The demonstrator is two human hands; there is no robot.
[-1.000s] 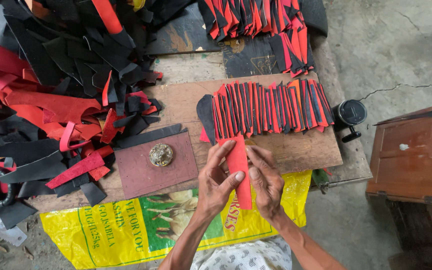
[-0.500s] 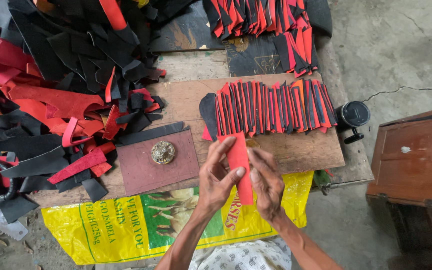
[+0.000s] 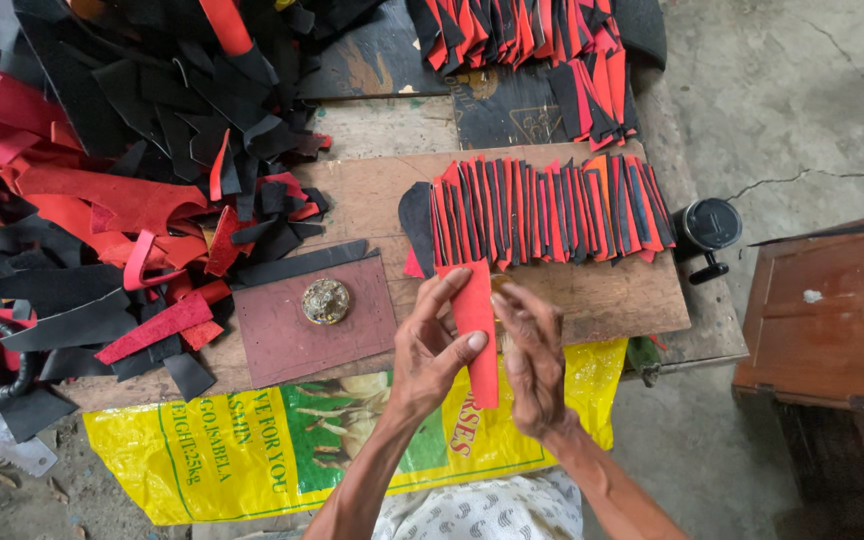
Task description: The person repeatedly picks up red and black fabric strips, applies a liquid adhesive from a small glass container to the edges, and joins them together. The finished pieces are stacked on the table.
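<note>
My left hand [image 3: 430, 350] and my right hand [image 3: 532, 358] both hold one long red strip [image 3: 476, 330] upright between them, over the front of a wooden board [image 3: 612, 295]. The left thumb and fingers pinch its left edge; the right fingers press its right side. Just beyond the strip lies a row of overlapping red and black strips [image 3: 547, 210] on the board.
A heap of black and red offcuts [image 3: 122, 190] fills the left. A maroon plate [image 3: 292, 330] carries a round brass piece [image 3: 325, 300]. More strips [image 3: 542, 50] lie at the back. A yellow sack [image 3: 252, 450] hangs in front; black cup [image 3: 708, 226], wooden box [image 3: 832, 330] right.
The hands and the red strip have stayed in nearly the same place; the fingers have shifted slightly along the strip.
</note>
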